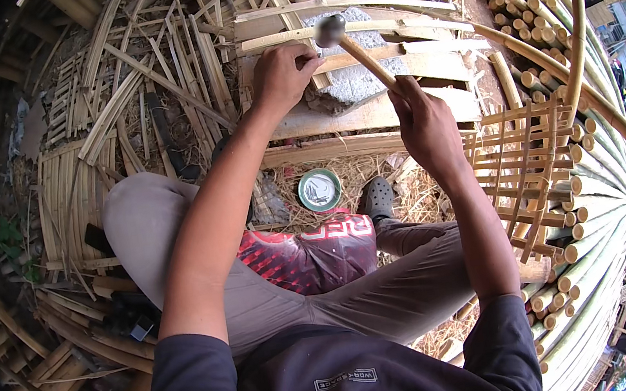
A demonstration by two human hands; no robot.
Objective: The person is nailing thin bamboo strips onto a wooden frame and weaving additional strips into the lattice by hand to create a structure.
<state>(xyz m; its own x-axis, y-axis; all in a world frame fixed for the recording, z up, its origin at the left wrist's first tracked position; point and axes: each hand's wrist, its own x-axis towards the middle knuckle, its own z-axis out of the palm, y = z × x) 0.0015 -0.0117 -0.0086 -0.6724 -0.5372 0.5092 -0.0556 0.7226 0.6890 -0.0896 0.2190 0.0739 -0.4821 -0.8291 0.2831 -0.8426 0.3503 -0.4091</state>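
Note:
My right hand (424, 125) is wrapped round the wooden handle of a hammer (370, 64). Its dark metal head, slightly blurred, hangs over a pale bamboo slat (269, 41). Just left of the hammer head, my left hand (283, 79) is closed in a pinch beside the slats. Whatever sits between those fingertips is too small to make out. Several bamboo slats run crosswise over a grey stone block (347, 94), which rests on a low wooden bench (296, 126). Below the bench stands a green-rimmed bowl (323, 208) with small grey nails inside.
Cut bamboo poles (595, 206) are stacked along the right, with a bamboo lattice (518, 160) leaning before them. Loose split strips (132, 85) and a slatted panel (65, 200) fill the left. A printed red and dark cloth (321, 254) lies between my legs; straw covers the ground.

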